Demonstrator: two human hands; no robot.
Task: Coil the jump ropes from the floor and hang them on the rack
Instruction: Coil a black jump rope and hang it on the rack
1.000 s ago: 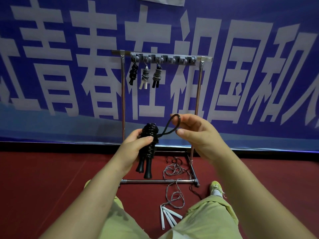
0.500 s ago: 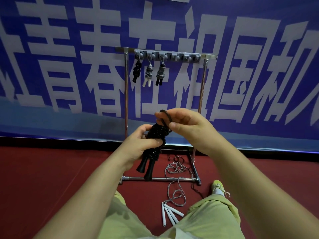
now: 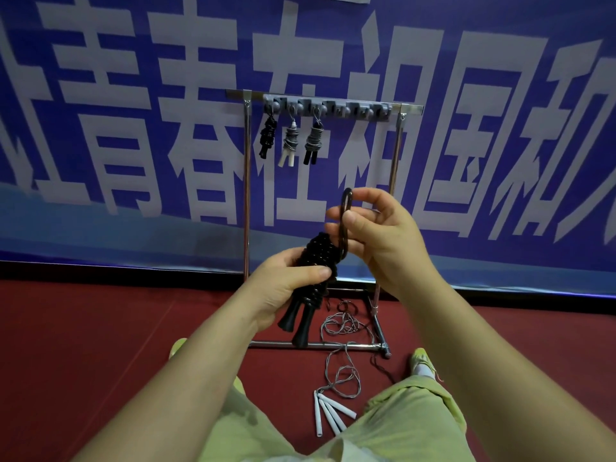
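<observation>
A black jump rope (image 3: pixel 316 258) is wound into a tight bundle with its two handles (image 3: pixel 298 323) pointing down. My left hand (image 3: pixel 283 285) grips the bundle around its middle. My right hand (image 3: pixel 376 235) pinches the bundle's free black loop (image 3: pixel 345 211) and holds it upright above the coil. Behind stands the metal rack (image 3: pixel 246 181), whose grey hook bar (image 3: pixel 328 110) carries three coiled ropes (image 3: pixel 290 141) at its left end. On the floor lie loose grey ropes (image 3: pixel 343 328) with white handles (image 3: pixel 328 413).
A blue banner (image 3: pixel 133 128) with large white characters covers the wall behind the rack. The floor is dark red. My knees in pale green trousers (image 3: pixel 410 425) and a yellow-green shoe (image 3: pixel 423 361) sit close to the loose ropes. Hooks to the right on the bar hang bare.
My right hand has pulled the black loop up out of the bundle, from low against the coil to upright above it. My left hand kept its grip on the bundle.
</observation>
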